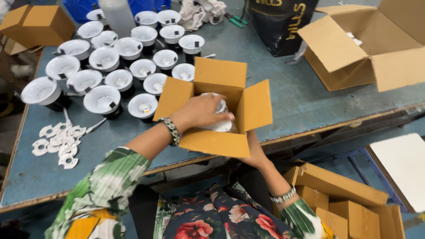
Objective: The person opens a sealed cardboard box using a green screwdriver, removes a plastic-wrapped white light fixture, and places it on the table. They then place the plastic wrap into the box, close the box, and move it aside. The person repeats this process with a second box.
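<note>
Brackets [59, 144]: small white pieces piled on the table [283, 93], at 9 o'clock from the box.
Lamps [119, 57]: white round fittings standing in rows, at 10 o'clock from the box.
Left hand [201, 111]: reaches into the box from 8 o'clock, fingers wrapped over the lamp inside.
Held lamp [221, 125]: white and round, wrapped in clear film, half inside the box.
Box [212, 110]: small brown carton, flaps open, at the table's near edge.
Right hand [256, 152]: under the box at 5 o'clock, supporting it; its fingers are hidden, so I cannot tell their spread.
Big carton [367, 44]: open, at 2 o'clock.
</note>
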